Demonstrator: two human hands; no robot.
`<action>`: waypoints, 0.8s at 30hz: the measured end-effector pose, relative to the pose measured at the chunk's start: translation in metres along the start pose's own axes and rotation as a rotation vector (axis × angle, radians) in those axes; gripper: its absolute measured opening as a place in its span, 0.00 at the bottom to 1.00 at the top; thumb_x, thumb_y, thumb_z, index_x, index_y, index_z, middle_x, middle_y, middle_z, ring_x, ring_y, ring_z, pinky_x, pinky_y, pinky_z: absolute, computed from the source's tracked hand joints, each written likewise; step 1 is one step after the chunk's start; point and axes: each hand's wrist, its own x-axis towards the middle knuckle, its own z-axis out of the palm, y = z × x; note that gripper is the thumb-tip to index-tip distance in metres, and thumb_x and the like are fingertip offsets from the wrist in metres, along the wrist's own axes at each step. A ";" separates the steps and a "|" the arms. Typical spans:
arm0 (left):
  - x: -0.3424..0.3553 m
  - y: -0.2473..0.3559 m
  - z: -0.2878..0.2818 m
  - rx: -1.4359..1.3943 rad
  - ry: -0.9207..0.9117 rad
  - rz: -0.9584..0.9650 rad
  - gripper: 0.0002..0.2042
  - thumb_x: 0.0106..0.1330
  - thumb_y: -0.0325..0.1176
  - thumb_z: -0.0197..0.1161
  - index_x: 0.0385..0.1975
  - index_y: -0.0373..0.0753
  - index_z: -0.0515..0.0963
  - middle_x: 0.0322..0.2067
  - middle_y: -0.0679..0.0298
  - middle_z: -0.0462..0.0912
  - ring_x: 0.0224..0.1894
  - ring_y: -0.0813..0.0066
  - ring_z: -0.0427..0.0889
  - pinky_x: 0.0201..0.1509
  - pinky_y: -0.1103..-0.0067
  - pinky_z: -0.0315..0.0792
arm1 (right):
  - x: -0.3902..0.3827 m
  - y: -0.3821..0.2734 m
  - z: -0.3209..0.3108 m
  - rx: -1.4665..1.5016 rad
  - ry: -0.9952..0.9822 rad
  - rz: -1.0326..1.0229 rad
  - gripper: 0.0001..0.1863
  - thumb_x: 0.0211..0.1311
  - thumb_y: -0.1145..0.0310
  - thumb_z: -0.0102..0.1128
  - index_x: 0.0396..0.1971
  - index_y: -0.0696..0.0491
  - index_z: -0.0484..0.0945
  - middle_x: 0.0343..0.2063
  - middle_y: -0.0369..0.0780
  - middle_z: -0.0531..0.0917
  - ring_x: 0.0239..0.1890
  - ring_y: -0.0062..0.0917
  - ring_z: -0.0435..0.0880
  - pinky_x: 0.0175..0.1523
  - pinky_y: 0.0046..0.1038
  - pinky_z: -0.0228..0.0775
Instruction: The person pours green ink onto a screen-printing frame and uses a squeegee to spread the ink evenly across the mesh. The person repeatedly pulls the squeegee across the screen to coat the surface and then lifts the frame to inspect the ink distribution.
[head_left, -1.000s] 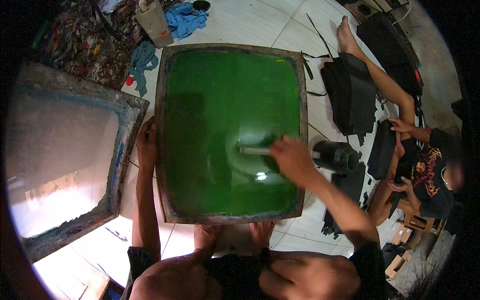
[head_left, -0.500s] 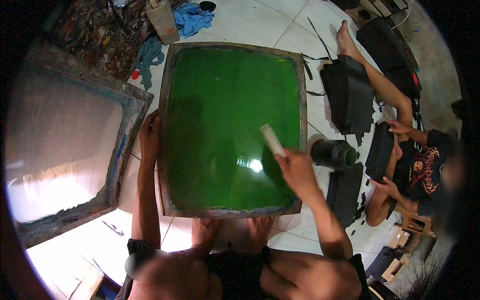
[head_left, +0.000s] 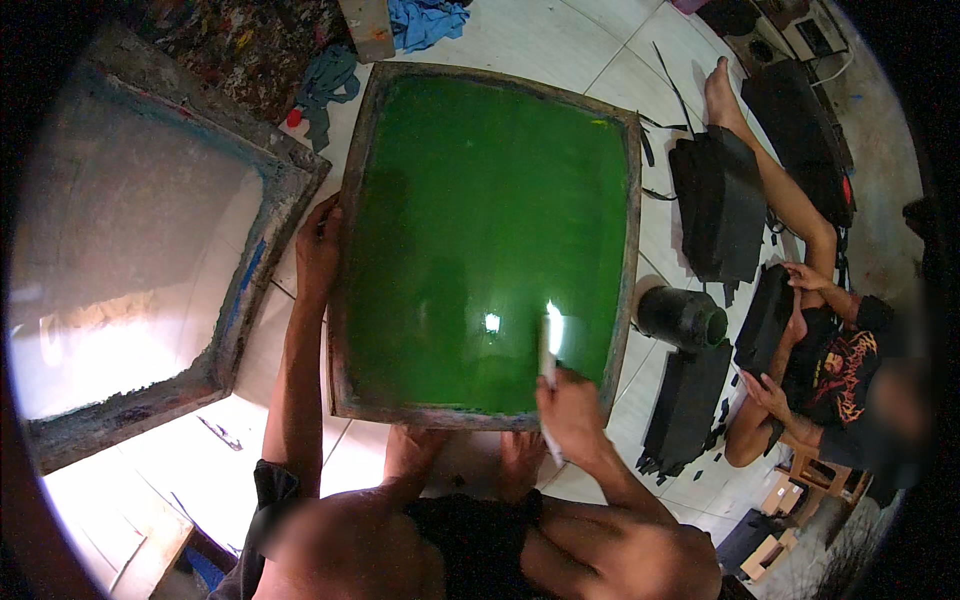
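Left hand on green screen frame, right hand gripping a white scraper.

The left hand grips with its arm stretched forward, while the right hand stays closer, fingers curled shut.

There are two big frames on the floor: one green frame and one pale frame. There is one black pot. There are two people. One white stick is there, and one blue cloth.
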 end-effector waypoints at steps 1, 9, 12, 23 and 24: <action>0.002 -0.003 0.000 -0.063 -0.015 0.020 0.20 0.74 0.44 0.55 0.58 0.38 0.76 0.53 0.54 0.81 0.52 0.65 0.79 0.58 0.71 0.70 | 0.004 -0.014 0.011 0.064 -0.050 -0.005 0.13 0.66 0.65 0.55 0.29 0.61 0.79 0.27 0.54 0.82 0.28 0.50 0.83 0.36 0.45 0.75; 0.007 -0.017 -0.004 0.036 -0.019 0.045 0.20 0.74 0.42 0.55 0.58 0.36 0.76 0.52 0.54 0.82 0.52 0.65 0.80 0.59 0.71 0.70 | 0.066 -0.063 0.012 -0.099 -0.130 -0.289 0.11 0.67 0.68 0.53 0.32 0.60 0.78 0.21 0.51 0.81 0.24 0.47 0.83 0.30 0.46 0.76; 0.007 -0.010 -0.004 -0.010 -0.030 -0.012 0.19 0.74 0.41 0.55 0.58 0.36 0.76 0.52 0.54 0.82 0.53 0.64 0.80 0.59 0.71 0.70 | 0.066 -0.050 -0.023 -0.379 -0.090 -0.461 0.06 0.61 0.70 0.56 0.33 0.57 0.78 0.26 0.48 0.81 0.28 0.42 0.84 0.29 0.42 0.77; 0.005 -0.004 -0.004 -0.012 -0.021 0.063 0.17 0.73 0.37 0.55 0.54 0.33 0.78 0.47 0.56 0.84 0.49 0.69 0.81 0.56 0.72 0.72 | 0.138 -0.049 -0.007 -0.667 0.116 -0.730 0.10 0.58 0.68 0.54 0.38 0.53 0.80 0.35 0.42 0.82 0.43 0.38 0.81 0.37 0.43 0.77; 0.006 -0.006 -0.004 -0.035 -0.025 0.049 0.17 0.73 0.36 0.55 0.54 0.33 0.78 0.47 0.57 0.84 0.49 0.69 0.81 0.56 0.72 0.72 | 0.179 -0.051 -0.025 -0.666 0.220 -0.763 0.10 0.60 0.69 0.53 0.37 0.53 0.81 0.35 0.41 0.82 0.43 0.37 0.81 0.37 0.43 0.77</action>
